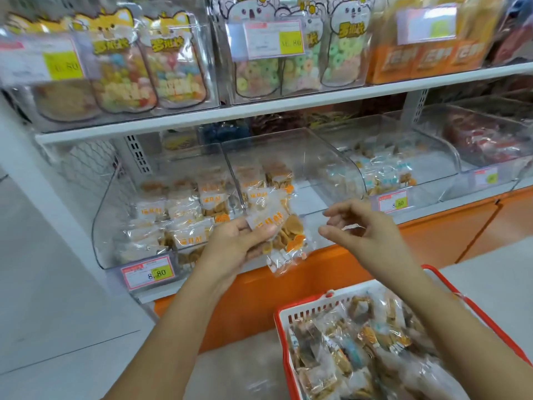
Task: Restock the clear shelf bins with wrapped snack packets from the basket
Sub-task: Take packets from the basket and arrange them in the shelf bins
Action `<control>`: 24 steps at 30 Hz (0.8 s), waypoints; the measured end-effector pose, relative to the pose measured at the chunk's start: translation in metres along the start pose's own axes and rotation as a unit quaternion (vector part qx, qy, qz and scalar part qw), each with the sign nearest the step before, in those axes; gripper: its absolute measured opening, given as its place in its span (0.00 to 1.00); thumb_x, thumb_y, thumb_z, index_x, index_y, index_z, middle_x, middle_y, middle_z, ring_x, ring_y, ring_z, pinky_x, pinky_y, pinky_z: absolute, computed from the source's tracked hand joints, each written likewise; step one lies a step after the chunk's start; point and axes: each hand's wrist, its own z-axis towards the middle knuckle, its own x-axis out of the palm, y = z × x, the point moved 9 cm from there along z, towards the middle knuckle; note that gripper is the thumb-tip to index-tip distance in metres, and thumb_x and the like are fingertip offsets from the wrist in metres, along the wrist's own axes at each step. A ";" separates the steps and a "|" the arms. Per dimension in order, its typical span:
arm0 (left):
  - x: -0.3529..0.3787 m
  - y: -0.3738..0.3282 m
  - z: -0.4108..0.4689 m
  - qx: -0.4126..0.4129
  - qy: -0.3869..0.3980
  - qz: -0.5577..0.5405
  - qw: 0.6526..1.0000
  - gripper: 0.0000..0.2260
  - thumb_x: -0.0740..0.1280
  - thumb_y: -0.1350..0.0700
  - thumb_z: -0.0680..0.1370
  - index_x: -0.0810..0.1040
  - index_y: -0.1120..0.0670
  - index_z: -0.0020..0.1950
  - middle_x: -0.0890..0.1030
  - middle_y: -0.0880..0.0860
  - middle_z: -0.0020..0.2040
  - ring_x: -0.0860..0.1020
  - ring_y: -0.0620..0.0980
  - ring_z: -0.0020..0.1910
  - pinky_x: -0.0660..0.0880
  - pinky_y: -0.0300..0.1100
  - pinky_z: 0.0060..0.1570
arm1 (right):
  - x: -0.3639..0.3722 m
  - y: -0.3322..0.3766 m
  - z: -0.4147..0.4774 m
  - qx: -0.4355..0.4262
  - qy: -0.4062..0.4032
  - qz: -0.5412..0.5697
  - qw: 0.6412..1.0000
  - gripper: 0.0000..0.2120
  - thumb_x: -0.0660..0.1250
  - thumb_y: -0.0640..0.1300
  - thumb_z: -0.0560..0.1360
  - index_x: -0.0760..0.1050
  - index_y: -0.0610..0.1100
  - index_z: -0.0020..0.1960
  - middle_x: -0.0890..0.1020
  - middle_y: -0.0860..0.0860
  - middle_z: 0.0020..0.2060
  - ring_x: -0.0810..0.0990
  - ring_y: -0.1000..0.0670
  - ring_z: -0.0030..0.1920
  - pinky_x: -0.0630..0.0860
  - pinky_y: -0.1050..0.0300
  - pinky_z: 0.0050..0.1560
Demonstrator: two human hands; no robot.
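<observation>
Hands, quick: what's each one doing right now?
Left hand: grip closed on a bunch of snack packets.
Right hand: open, fingers loosely curled, holding nothing.

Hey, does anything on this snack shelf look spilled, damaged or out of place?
Nothing looks spilled or damaged. The only unevenness: the second clear bin from the left holds just a few packets at its back, while the left bin is well filled. The left hand holds orange-labelled packets.

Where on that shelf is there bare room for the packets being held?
Middle bin: bare floor between its small pile at the back left and its right wall. The left bin is packed to its front, the basket crowded.
</observation>
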 end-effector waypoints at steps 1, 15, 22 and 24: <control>-0.002 -0.003 0.000 0.011 0.004 0.021 1.000 0.17 0.73 0.56 0.64 0.80 0.56 0.52 0.85 0.50 0.42 0.83 0.44 0.41 0.78 0.34 0.41 | 0.004 0.002 0.009 0.008 0.015 0.002 1.000 0.13 0.75 0.44 0.70 0.77 0.51 0.53 0.81 0.54 0.43 0.79 0.56 0.44 0.78 0.59 0.48; -0.016 -0.006 -0.001 -0.001 0.000 0.152 0.988 0.13 0.76 0.58 0.67 0.79 0.51 0.50 0.84 0.48 0.44 0.83 0.44 0.43 0.78 0.35 0.41 | 0.073 0.025 0.053 0.013 0.277 -0.068 0.959 0.10 0.77 0.41 0.68 0.78 0.46 0.45 0.78 0.62 0.33 0.77 0.65 0.32 0.71 0.73 0.35; -0.030 -0.010 0.008 0.000 -0.045 0.089 0.995 0.05 0.73 0.61 0.72 0.81 0.59 0.46 0.85 0.55 0.41 0.84 0.49 0.42 0.80 0.36 0.42 | 0.065 0.005 0.055 0.089 0.249 0.083 0.961 0.10 0.74 0.39 0.70 0.78 0.46 0.50 0.82 0.48 0.43 0.82 0.52 0.42 0.79 0.60 0.45; -0.039 -0.015 0.012 0.018 -0.083 0.064 0.994 0.05 0.73 0.59 0.71 0.82 0.58 0.45 0.85 0.53 0.40 0.83 0.47 0.40 0.79 0.36 0.42 | 0.067 0.003 0.049 0.095 0.275 0.081 0.953 0.10 0.74 0.40 0.69 0.79 0.45 0.49 0.83 0.48 0.41 0.81 0.51 0.43 0.78 0.60 0.48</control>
